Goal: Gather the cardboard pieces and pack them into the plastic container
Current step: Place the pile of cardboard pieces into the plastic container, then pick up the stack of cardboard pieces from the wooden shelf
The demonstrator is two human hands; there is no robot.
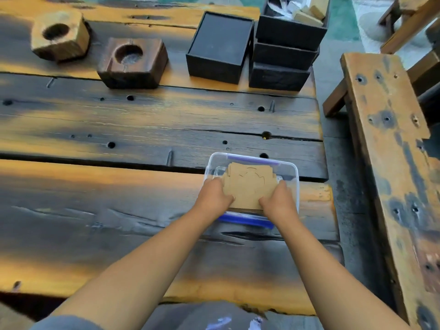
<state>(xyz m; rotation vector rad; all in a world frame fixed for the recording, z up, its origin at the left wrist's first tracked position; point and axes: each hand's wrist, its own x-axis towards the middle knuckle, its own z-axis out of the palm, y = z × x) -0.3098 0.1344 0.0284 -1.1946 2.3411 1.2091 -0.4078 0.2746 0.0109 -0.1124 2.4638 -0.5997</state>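
A stack of brown cardboard pieces point(250, 184) with cut outlines sits over the clear plastic container point(294, 171), which has a blue-edged rim and rests near the table's right edge. My left hand point(215, 195) grips the stack's near left corner. My right hand point(279, 201) grips its near right corner. The far end of the stack lies inside the container, while the near end rests at the near rim under my fingers.
Two wooden blocks with round holes point(59, 35) point(133, 63) stand at the back left. Black boxes point(220, 45) and a stack of them point(285, 51) sit at the back. A wooden bench point(390, 148) runs along the right of the plank table point(119, 186).
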